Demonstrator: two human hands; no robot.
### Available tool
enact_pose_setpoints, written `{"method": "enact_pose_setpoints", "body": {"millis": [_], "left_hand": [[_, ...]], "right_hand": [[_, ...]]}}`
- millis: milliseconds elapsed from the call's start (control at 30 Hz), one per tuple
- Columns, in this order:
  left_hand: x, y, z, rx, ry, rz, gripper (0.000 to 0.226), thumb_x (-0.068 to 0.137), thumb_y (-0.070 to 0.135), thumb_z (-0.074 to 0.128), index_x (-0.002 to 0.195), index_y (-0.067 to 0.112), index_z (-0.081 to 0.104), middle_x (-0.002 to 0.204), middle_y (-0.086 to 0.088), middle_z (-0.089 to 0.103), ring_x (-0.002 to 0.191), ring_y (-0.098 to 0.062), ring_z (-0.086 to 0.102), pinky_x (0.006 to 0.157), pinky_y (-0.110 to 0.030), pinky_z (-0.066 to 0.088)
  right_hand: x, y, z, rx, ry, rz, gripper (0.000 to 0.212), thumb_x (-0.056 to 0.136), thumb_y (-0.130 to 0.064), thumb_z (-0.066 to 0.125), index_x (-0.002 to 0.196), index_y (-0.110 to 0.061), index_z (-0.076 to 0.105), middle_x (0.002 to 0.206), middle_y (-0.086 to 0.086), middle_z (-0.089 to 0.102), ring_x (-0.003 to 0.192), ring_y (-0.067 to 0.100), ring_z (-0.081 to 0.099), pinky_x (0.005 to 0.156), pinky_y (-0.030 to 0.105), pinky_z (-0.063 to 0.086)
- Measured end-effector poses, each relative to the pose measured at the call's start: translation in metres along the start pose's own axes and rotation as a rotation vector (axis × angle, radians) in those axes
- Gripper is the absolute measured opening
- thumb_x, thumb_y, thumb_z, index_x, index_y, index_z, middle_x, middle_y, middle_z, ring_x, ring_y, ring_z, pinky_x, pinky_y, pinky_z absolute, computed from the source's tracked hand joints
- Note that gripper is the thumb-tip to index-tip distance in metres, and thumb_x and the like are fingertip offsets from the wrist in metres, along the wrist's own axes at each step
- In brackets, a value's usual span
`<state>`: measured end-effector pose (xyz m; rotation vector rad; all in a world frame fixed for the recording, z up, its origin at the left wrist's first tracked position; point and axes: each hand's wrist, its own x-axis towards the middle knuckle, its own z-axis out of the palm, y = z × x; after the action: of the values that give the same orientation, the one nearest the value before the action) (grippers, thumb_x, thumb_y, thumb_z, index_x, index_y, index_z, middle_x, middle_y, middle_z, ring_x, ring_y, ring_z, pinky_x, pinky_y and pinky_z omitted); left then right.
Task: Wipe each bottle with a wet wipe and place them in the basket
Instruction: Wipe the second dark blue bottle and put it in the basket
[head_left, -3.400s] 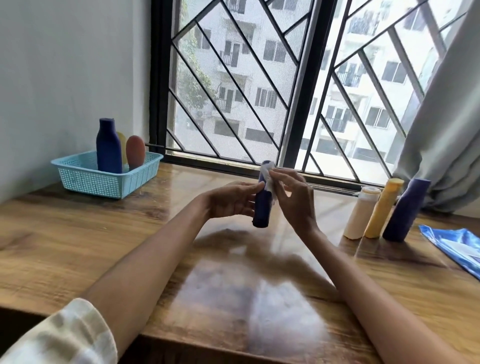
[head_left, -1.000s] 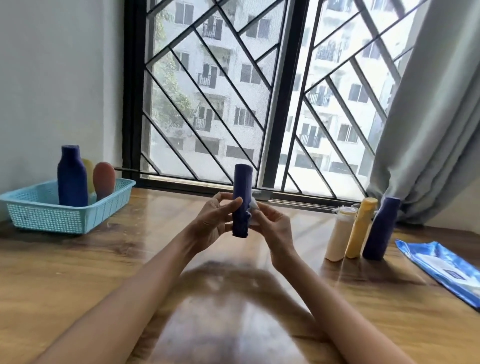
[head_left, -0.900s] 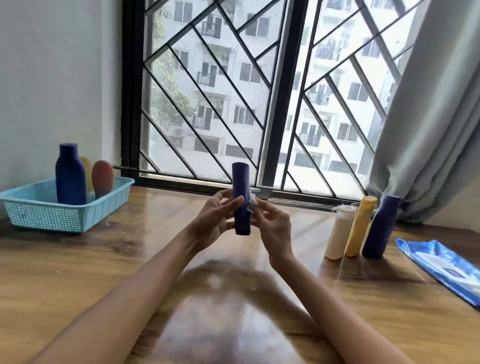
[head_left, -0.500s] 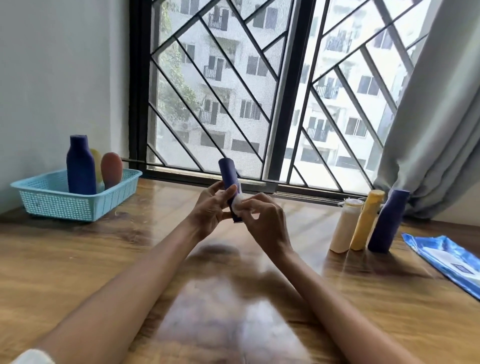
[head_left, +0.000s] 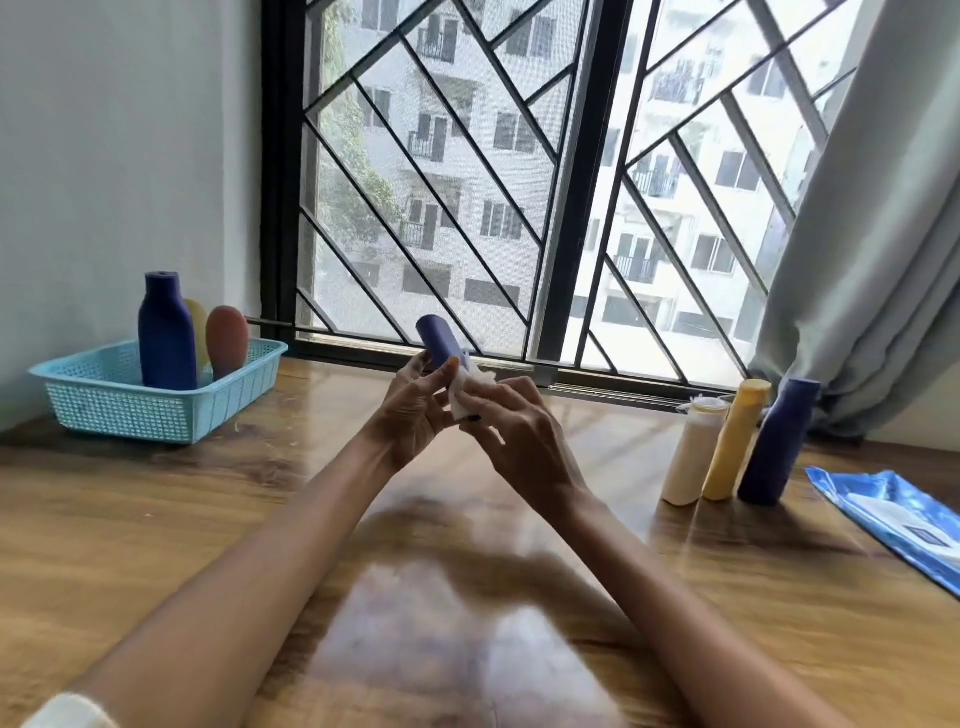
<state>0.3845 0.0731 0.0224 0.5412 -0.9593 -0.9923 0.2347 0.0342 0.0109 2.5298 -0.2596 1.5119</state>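
We held a small dark-blue cylindrical plastic bottle (head_left: 437, 340) above the glossy brown wooden desk (head_left: 156, 519), approx. centre of view, tilted w/ its flat end toward 11 o'clock. Our left hand (head_left: 413, 410) gripped its lower part, fingers (head_left: 441, 376) curled round it. Our right hand (head_left: 519, 431) pinched a crumpled white wet wipe (head_left: 467, 389) against the bottle's side, fingers clenched on the wipe; the bottle's lower end was mostly hidden behind wipe & hands.

At 10 o'clock, near the wall, sat a light-blue perforated plastic basket (head_left: 130, 410). Inside it stood 3 bottles: a tall dark-blue plastic bottle (head_left: 165, 332) in front, a pale-yellow rounded bottle (head_left: 200, 327) just behind it, mostly hidden, and a reddish-brown rounded bottle (head_left: 227, 340) beside them.

At 3 o'clock, on the desk by the window sill, 3 more stood in a tight row, each leaning slightly: a cream-white plastic bottle (head_left: 691, 457), a yellow slim plastic bottle (head_left: 735, 441) touching it, and a dark-blue shouldered plastic bottle (head_left: 776, 447) just beside that. Further toward 4 o'clock lay a flat blue wet-wipe packet (head_left: 898, 514) w/ a white label, partly cut by the frame edge. A grey-green curtain (head_left: 857, 234) hung at 2 o'clock, over the black-grilled window (head_left: 519, 182).
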Motion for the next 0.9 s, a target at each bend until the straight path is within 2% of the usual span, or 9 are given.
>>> {"method": "enact_pose_setpoints", "body": {"millis": [67,133,167,300,400,533,667,800,900], "left_hand": [[-0.001,-0.001,0.001,0.005,0.011,0.001,0.07,0.051,0.033,0.09,0.107,0.011,0.055,0.088,-0.005,0.068,0.073,-0.018,0.069,0.056,-0.033,0.055],[-0.003,-0.001,0.005,0.013,0.045,-0.004,0.043,0.069,0.023,0.076,0.105,0.013,0.054,0.087,-0.005,0.066,0.068,-0.016,0.068,0.052,-0.03,0.054],[-0.004,-0.001,0.007,0.022,0.064,-0.01,0.036,0.073,0.019,0.07,0.104,0.014,0.053,0.087,-0.005,0.066,0.066,-0.015,0.068,0.051,-0.029,0.054],[-0.006,0.001,0.005,0.024,0.097,0.011,0.069,0.053,0.027,0.083,0.111,0.013,0.049,0.085,-0.007,0.07,0.073,-0.023,0.07,0.054,-0.038,0.056],[-0.006,-0.001,0.005,0.072,0.045,-0.022,0.091,0.035,0.041,0.094,0.111,0.014,0.053,0.094,-0.009,0.068,0.083,-0.028,0.069,0.06,-0.041,0.056],[-0.004,-0.007,0.01,0.103,-0.036,-0.029,0.086,0.038,0.048,0.091,0.111,0.016,0.06,0.096,-0.004,0.071,0.078,-0.021,0.069,0.058,-0.036,0.056],[-0.007,-0.005,0.009,0.152,-0.141,-0.065,0.07,0.045,0.052,0.088,0.103,0.018,0.067,0.092,-0.002,0.07,0.077,-0.018,0.068,0.061,-0.039,0.057],[-0.014,-0.011,0.019,0.237,-0.385,-0.259,0.064,0.062,0.041,0.084,0.117,0.015,0.064,0.113,-0.011,0.065,0.097,-0.03,0.066,0.072,-0.046,0.057],[-0.018,-0.014,0.024,0.304,-0.446,-0.33,0.067,0.068,0.039,0.08,0.124,0.009,0.057,0.122,-0.016,0.06,0.1,-0.033,0.065,0.073,-0.046,0.056]], "right_hand": [[0.0,0.0,-0.004,0.004,0.022,-0.021,0.016,0.078,-0.016,0.071,0.094,-0.014,0.072,0.1,-0.003,0.068,0.088,0.018,0.051,0.069,0.031,0.052],[-0.001,0.001,-0.006,0.035,0.016,-0.001,0.003,0.08,-0.018,0.071,0.082,-0.015,0.072,0.085,-0.003,0.065,0.081,0.017,0.053,0.062,0.033,0.051],[-0.001,0.001,-0.007,0.058,0.008,0.027,0.005,0.081,-0.019,0.071,0.078,-0.015,0.071,0.081,-0.003,0.062,0.078,0.015,0.053,0.06,0.032,0.049],[0.002,0.004,-0.013,0.282,0.106,0.298,0.008,0.075,-0.018,0.077,0.073,-0.014,0.07,0.073,-0.011,0.055,0.064,-0.001,0.052,0.059,0.015,0.043],[0.006,0.004,-0.019,0.446,0.274,0.54,0.009,0.077,-0.019,0.076,0.082,-0.013,0.072,0.081,-0.004,0.063,0.068,0.004,0.062,0.064,0.018,0.049],[0.001,-0.008,-0.01,0.418,0.124,0.418,0.026,0.088,-0.021,0.063,0.108,-0.007,0.069,0.101,-0.005,0.066,0.089,0.009,0.065,0.075,0.016,0.051],[0.004,-0.004,-0.006,0.256,0.16,0.286,0.024,0.087,-0.007,0.059,0.109,-0.005,0.068,0.11,0.006,0.068,0.103,0.012,0.062,0.087,0.016,0.047],[0.006,0.024,-0.025,0.234,0.289,0.427,0.019,0.085,-0.008,0.066,0.103,-0.006,0.071,0.107,0.0,0.067,0.101,0.015,0.063,0.087,0.028,0.051],[0.005,0.035,-0.037,0.23,0.373,0.547,0.019,0.084,-0.007,0.067,0.101,-0.002,0.07,0.103,0.006,0.066,0.09,0.012,0.062,0.081,0.014,0.05]]}}
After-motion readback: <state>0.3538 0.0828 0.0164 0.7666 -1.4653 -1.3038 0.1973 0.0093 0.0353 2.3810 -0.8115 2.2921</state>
